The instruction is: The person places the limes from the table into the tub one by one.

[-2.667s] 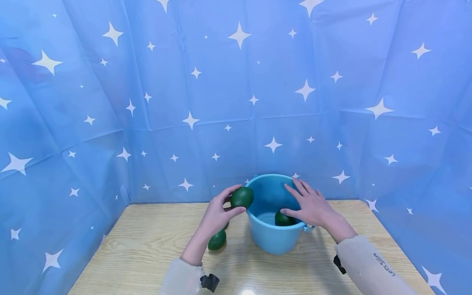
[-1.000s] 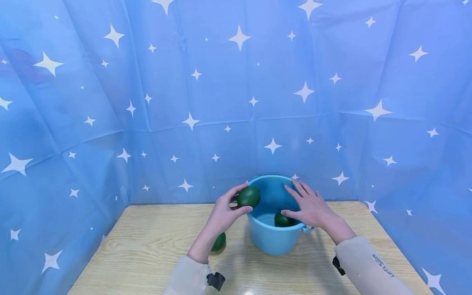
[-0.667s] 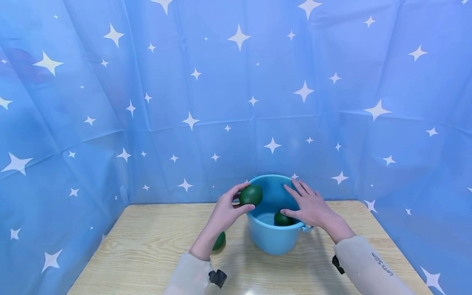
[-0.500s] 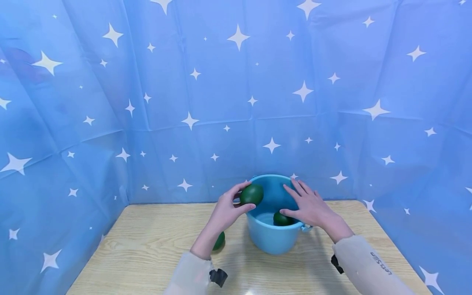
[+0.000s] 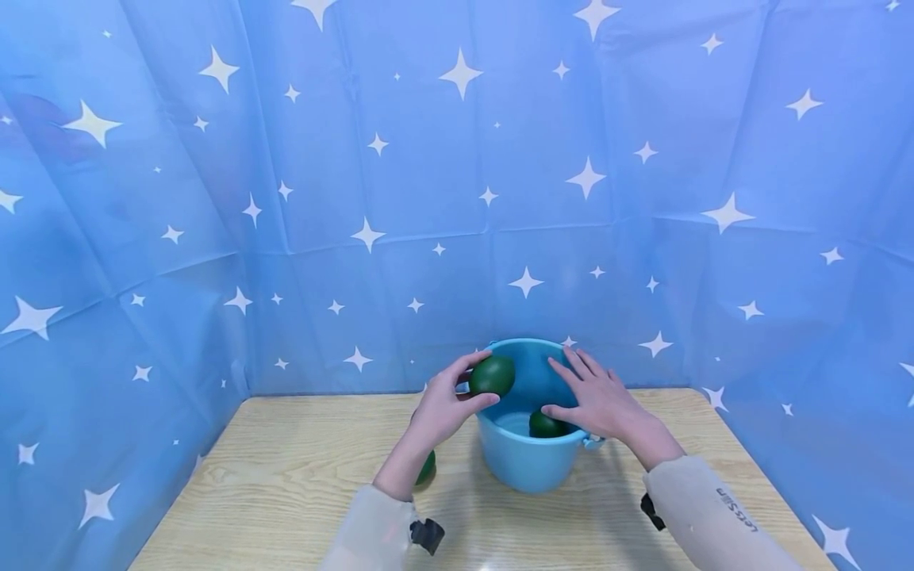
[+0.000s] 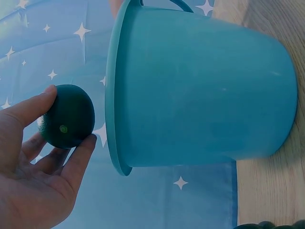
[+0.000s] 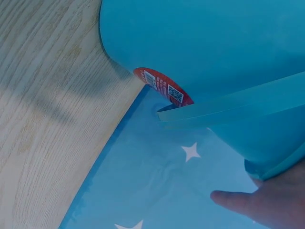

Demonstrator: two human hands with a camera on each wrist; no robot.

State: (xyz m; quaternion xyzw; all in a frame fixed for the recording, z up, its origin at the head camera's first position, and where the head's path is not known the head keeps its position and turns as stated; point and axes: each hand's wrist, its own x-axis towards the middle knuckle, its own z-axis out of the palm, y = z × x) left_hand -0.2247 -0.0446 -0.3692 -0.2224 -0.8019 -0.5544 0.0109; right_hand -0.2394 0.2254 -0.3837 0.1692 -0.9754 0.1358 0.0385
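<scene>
My left hand pinches a dark green avocado between thumb and fingertips. In the left wrist view that avocado, with a pale stem spot, is just off the rim of the light blue bucket. From the head view it overlaps the left side of the bucket's mouth. Another avocado lies on the bucket's floor, partly hidden by my right thumb. My right hand rests at the bucket's right rim with fingers spread; the right wrist view shows its fingers beside the rim.
On the wooden table, one more avocado lies left of the bucket, half behind my left wrist. Dark green shapes show at the left wrist view's bottom edge. A blue star-printed curtain encloses the table's back and sides.
My left hand has carried the avocado rightward, from outside the bucket's left rim to over its mouth. My right hand stays at the rim.
</scene>
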